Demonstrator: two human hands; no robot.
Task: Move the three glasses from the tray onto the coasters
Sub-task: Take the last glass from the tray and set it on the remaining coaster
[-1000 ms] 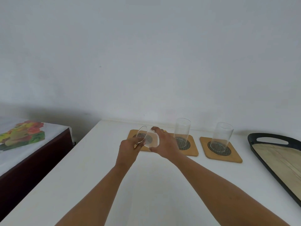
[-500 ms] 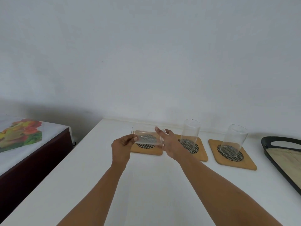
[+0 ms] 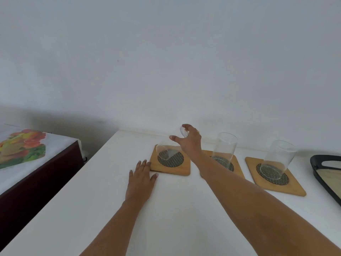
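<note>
Three square wooden coasters lie in a row on the white table. Clear glasses stand on the middle coaster [image 3: 238, 163] and the right coaster [image 3: 292, 189]: the middle glass [image 3: 225, 146] and the right glass [image 3: 279, 157]. My right hand [image 3: 190, 143] grips one end of a third glass [image 3: 165, 151], which slants down to the left with its lower end over the left coaster [image 3: 177, 169]. I cannot tell whether it touches the coaster. My left hand [image 3: 141, 180] lies flat on the table at that coaster's front left corner, fingers apart, holding nothing.
A black tray [image 3: 317, 163] with a light wooden floor sits at the far right, cut off by the frame. Left of the white table [image 3: 166, 222] stands a lower dark piece of furniture under a fruit-print cloth [image 3: 22, 148]. A wall runs close behind the coasters.
My left hand has let go of the glass and dropped flat onto the table. My right hand alone now holds the glass, tilted from level to slanting over the left coaster.
</note>
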